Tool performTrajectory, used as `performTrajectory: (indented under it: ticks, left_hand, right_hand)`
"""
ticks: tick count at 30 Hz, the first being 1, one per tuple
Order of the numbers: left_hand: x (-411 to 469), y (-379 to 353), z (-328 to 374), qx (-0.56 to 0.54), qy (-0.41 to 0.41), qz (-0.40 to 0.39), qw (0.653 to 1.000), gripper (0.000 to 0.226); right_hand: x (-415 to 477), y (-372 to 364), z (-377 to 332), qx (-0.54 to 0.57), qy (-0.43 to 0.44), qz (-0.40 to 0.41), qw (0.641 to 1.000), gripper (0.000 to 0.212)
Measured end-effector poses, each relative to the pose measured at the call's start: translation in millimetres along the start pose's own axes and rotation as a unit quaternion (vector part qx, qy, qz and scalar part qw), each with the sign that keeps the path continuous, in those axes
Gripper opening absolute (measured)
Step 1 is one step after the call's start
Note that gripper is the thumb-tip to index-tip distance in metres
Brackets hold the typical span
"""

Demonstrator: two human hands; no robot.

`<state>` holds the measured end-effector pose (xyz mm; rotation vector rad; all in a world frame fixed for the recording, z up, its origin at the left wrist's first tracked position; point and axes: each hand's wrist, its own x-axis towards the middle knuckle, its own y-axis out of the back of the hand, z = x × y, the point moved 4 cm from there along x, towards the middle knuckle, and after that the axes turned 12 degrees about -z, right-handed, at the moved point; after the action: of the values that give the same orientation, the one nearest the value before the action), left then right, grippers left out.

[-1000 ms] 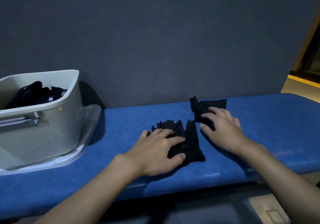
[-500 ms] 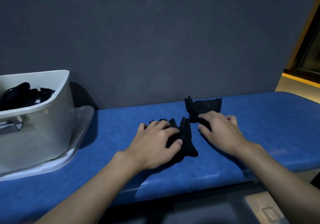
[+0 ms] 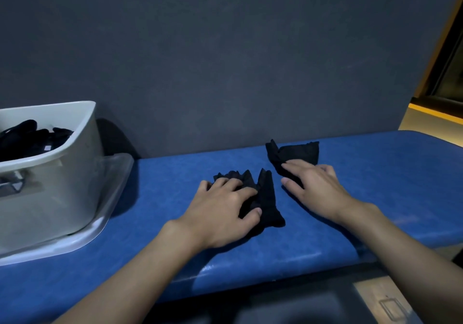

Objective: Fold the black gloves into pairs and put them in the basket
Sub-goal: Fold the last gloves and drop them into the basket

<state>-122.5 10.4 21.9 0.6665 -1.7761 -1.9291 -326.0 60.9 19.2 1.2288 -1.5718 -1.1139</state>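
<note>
Two black items lie out on the blue padded desk [image 3: 375, 186], and both are under the person's hands. The near gloves [image 3: 266, 198] sit at the middle of the desk as a bunched stack, with the finger ends fanned toward the far side. The left hand [image 3: 225, 206] lies on top of this stack, fingers bent over the fabric and the thumb pressed in from the near side, so that cloth is gathered between thumb and forefinger. How many gloves make up the stack cannot be told.

The far glove [image 3: 298, 152] lies just right of and beyond the stack, close to the wall [image 3: 225, 61], apparently folded into a rough rectangle. The right hand [image 3: 315, 188] rests flat on its near edge, fingers extended and spread, pressing down rather than gripping. The two dark items are near each other; whether they touch cannot be told.

At the far left stands a pale plastic basket [image 3: 62, 186], well apart from both hands. Inside it lies a heap of black gloves [image 3: 30, 136], visible over the rim. The basket stands on a shallow translucent tray [image 3: 112, 193], which rests on the desk.
</note>
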Motion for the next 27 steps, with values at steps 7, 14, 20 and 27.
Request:
performTrajectory:
  ticks: [7,14,20,27]
  left_hand:
    - [2,10,5,-0.019,-0.003,0.048,0.999,0.047]
    - [25,30,12,-0.207,-0.031,0.114,0.971,0.062]
    - [48,55,6,-0.409,-0.077,0.139,0.898,0.039]
    - [36,103,0,-0.526,-0.116,0.222,0.813,0.01]
  right_hand:
    - [-23,31,3,0.199,-0.04,0.208,0.957,0.021]
    - [-45,59,-11,0.235,0.072,0.283,0.927,0.015]
    - [-52,70,-25,0.392,0.101,0.296,0.865,0.021]
    - [-51,79,-33,0.526,0.113,0.287,0.792,0.02]
